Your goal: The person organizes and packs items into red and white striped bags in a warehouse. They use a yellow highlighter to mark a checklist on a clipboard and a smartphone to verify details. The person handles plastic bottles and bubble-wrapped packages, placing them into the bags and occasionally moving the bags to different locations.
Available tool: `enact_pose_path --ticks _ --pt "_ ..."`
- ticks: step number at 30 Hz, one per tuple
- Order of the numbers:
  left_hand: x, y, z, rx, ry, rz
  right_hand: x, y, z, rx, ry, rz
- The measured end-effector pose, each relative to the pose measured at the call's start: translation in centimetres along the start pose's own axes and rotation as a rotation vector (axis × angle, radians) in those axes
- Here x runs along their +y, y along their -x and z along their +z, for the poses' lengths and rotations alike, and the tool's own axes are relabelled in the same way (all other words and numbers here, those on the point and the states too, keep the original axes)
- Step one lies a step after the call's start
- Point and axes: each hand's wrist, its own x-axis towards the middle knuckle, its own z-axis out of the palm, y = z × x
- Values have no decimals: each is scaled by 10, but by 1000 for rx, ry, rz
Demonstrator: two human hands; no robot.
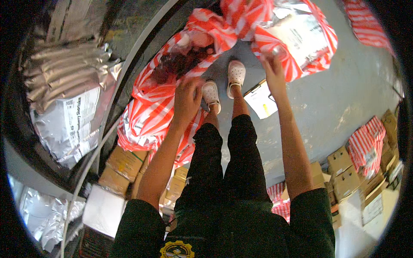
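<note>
My right hand (275, 71) has its fingers curled at the gathered plastic of a red-and-white striped bag (297, 64), which shows pale packages inside. My left hand (188, 96), slightly blurred, is over another striped bag (148, 120) with dark contents visible through it; whether its fingers grip anything I cannot tell. A white flat item with a dark edge (263, 103) lies on the floor (314, 103) between my right forearm and my pale clogs (235, 77).
A dark-rimmed surface at the left holds silver and bronze pouches (73, 116), with a pale cable (103, 142) along it. Cardboard boxes (120, 172) and a white box (107, 210) sit below. More boxes (344, 180) and striped bags (365, 146) line the right side.
</note>
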Motion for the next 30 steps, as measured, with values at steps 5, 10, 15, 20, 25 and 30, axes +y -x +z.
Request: enact_pose_path --ticks 5,10,15,20,25,30 --pt "28 134 -27 -456 -62 1 117 221 -70 39 59 513" --pt "1 258 -50 -1006 168 -362 164 561 -130 17 386 784" --pt "-76 305 -83 -815 389 -619 118 743 -114 297 -321 1147" --pt "-31 299 -124 -490 456 -607 170 771 -112 131 -430 969" --pt "84 316 -109 -258 490 -518 247 712 -201 28 -430 386" --pt "153 457 -58 -526 327 -366 218 644 -347 211 -336 513"
